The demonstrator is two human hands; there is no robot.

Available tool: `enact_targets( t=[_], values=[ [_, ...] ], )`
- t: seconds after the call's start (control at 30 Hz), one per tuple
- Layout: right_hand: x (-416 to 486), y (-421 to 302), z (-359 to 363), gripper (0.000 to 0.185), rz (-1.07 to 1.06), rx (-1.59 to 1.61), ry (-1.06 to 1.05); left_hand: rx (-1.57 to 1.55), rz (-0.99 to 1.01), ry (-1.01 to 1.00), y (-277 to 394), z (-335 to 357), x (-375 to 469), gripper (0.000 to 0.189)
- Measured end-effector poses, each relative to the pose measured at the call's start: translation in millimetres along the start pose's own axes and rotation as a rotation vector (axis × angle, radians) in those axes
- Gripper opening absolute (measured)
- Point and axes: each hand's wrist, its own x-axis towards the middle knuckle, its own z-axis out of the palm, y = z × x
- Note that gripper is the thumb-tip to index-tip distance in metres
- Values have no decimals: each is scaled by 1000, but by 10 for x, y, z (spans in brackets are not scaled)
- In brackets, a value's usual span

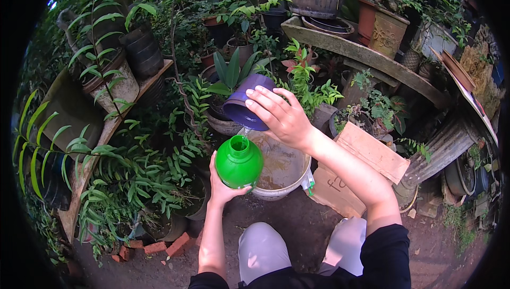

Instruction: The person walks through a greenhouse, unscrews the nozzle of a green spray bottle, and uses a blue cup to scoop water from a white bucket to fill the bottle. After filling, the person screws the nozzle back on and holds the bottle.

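My left hand [224, 187] holds a round green plastic bottle [239, 163] from its left and underside, its neck uncapped and facing up. My right hand [279, 117] grips a purple plastic pot or cup [250, 99], tipped with its mouth down over the bottle. Water runs from its lip at the bottle's neck. Behind and to the right of the bottle stands a pale bucket [305, 175] of cloudy brownish water, partly hidden by the bottle and my right hand. A white and green spray nozzle [308, 183] is at the bucket's right side.
Flattened cardboard [338, 189] with writing lies right of the bucket. Potted plants surround the spot. A wooden plank [97, 157] with pots runs along the left, a stone bench [358, 51] with pots along the back right. Broken red bricks [177, 245] lie on the soil at lower left.
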Motion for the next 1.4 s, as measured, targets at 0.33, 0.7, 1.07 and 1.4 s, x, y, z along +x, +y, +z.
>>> enact_targets(
  t=[0.33,0.7,1.07,1.4],
  values=[
    [-1666,-149,983,60,20,-276,-745,93,220,104,-257,42,-293,144],
    [-2288,-708,1570,70,572,119,-1170,49,231,53,-289,32,-350,146],
    [-1726,-472,1309,100,1201,799,-371,-5,63,103,-275,-11,-235,149],
    [-562,66,454,96,924,758,-263,3,-38,-31,39,-36,38,142]
  ],
)
